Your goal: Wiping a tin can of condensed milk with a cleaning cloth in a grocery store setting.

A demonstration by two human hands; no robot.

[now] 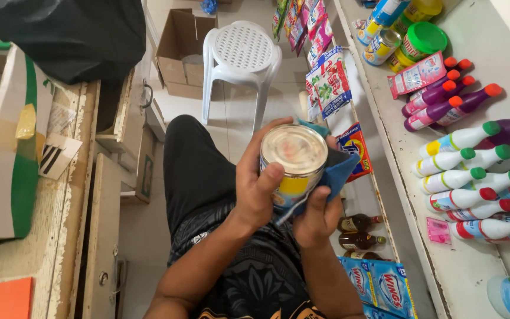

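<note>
A round tin can (293,159) with a clear plastic lid and a yellow label is gripped by my left hand (256,189), fingers wrapped around its left side. My right hand (319,215) presses a blue cloth (339,171) against the can's right side and underside. Both hands are held above my lap, over dark patterned trousers.
A white shelf (444,254) at right carries lying bottles (473,177) with coloured caps and jars (420,41). Sachet strips (329,82) hang from its edge, brown bottles (358,223) below. A white plastic stool (242,56) and a cardboard box (184,50) stand ahead; a worn wooden counter (60,236) is left.
</note>
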